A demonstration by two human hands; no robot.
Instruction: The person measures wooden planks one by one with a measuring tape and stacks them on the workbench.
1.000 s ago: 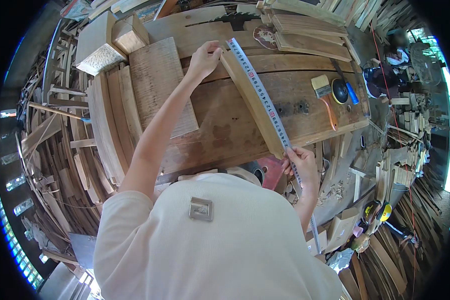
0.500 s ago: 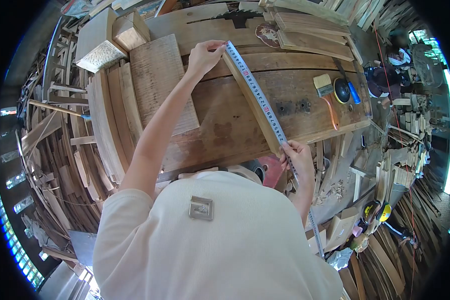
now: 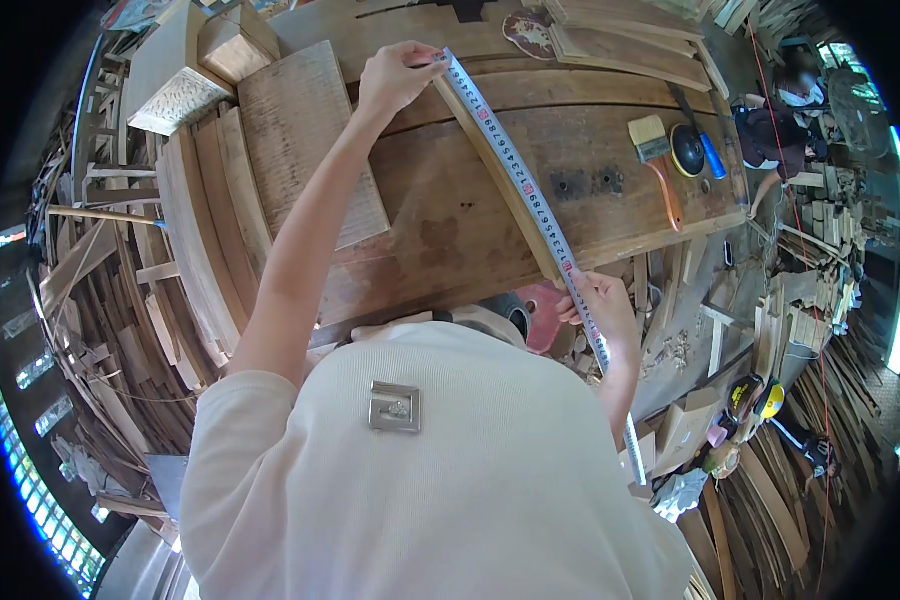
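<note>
A white tape measure blade (image 3: pixel 515 165) with black and red numbers lies along a narrow wooden strip (image 3: pixel 497 170), which slants across the workbench (image 3: pixel 430 260). At the strip's far end, my left hand (image 3: pixel 398 80) pinches the tip of the blade. My right hand (image 3: pixel 608 308) grips the blade at the strip's near end, by the bench's front edge, with fingertips at the wood. Past this hand the blade runs on down beside my right forearm and shows again below it.
A brush (image 3: pixel 654 150), a round black disc (image 3: pixel 686 150) and a blue-handled tool (image 3: pixel 712 158) lie on the bench's right. Boards (image 3: pixel 310 150) and wooden blocks (image 3: pixel 238 42) are at left, more planks (image 3: pixel 630 55) at the back. Another person (image 3: pixel 780 135) is beyond the right edge.
The blade below my right hand has turned, so its numbers now show there. The bench sits slightly higher and further left in view. The other person's arm now reaches toward the bench corner.
</note>
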